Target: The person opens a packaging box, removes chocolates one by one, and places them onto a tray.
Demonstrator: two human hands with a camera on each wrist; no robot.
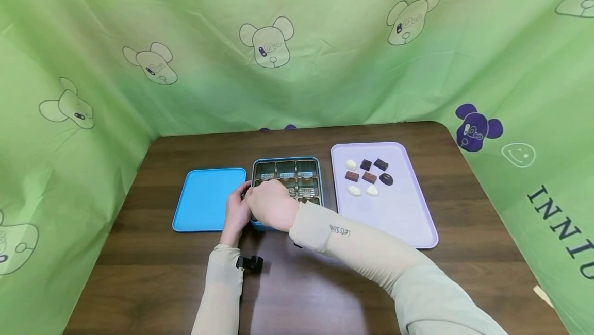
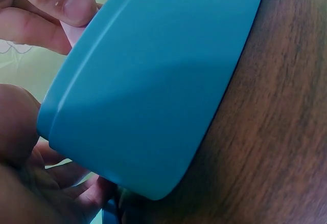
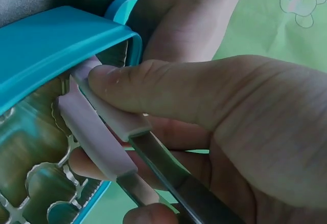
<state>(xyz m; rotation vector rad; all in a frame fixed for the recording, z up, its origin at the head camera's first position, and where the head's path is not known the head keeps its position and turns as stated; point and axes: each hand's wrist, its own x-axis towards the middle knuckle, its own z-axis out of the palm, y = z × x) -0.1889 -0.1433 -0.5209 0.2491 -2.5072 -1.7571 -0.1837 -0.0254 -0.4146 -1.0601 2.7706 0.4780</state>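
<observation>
A blue rectangular box (image 1: 319, 180) stands mid-table with a gold insert (image 3: 30, 137) of several compartments. My right hand (image 1: 274, 205) is over its near left part and holds small tongs (image 3: 94, 132) with pale pink tips and metal arms. In the right wrist view, thumb and fingers pinch the tongs, whose ends point down into a corner compartment. The rim hides whatever is between the tips. My left hand (image 1: 237, 211) grips the box at its left near corner; in the left wrist view its fingers (image 2: 76, 183) curl past the blue wall.
A lilac tray (image 1: 394, 221) on the right bears several chocolates (image 1: 369, 177), white, brown and dark, in its far part. On the left a flat blue lid (image 1: 209, 201) lies on the wooden table (image 1: 148, 268). Green printed cloth (image 1: 325, 82) hangs around the table.
</observation>
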